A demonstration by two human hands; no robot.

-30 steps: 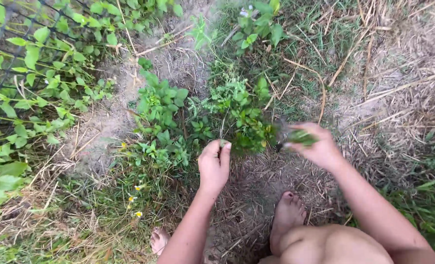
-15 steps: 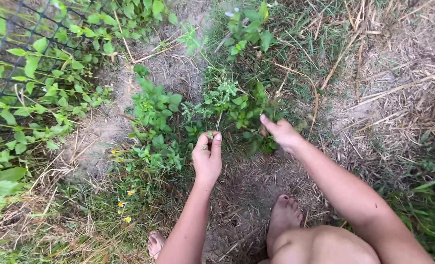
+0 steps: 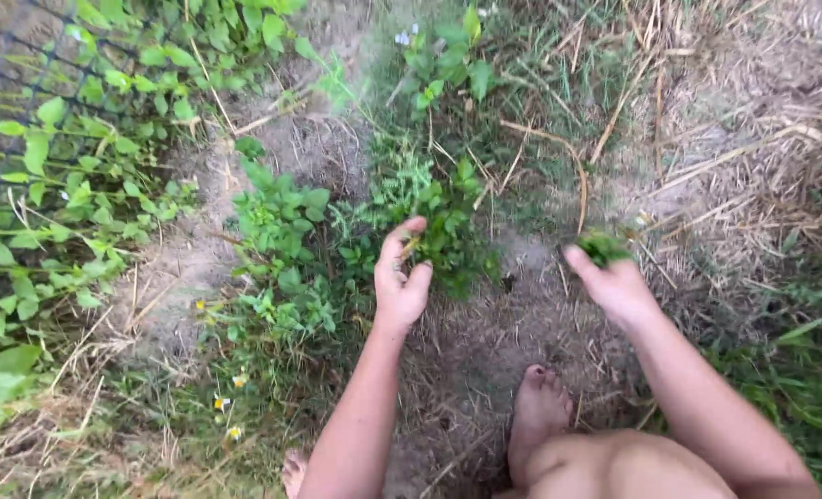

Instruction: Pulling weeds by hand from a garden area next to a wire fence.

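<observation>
- My left hand (image 3: 402,277): fingers half-curled, apart, at the weed clump (image 3: 443,231).
- My right hand (image 3: 617,285): clamped on a plucked tuft (image 3: 603,248).
- Risk, I judge: stems snapping, roots left in dry soil (image 3: 513,323).

Soft, even daylight falls from above, with no hard shadows and no glare; only faint shade sits under the leafy weeds (image 3: 434,226) and around the bare foot (image 3: 540,407). The dry straw (image 3: 753,120) at upper right looks pale, slightly washed out. Motion blur smears the whole picture, worst on the right hand (image 3: 614,282) and the wire fence (image 3: 23,83). Corners stretch outward
</observation>
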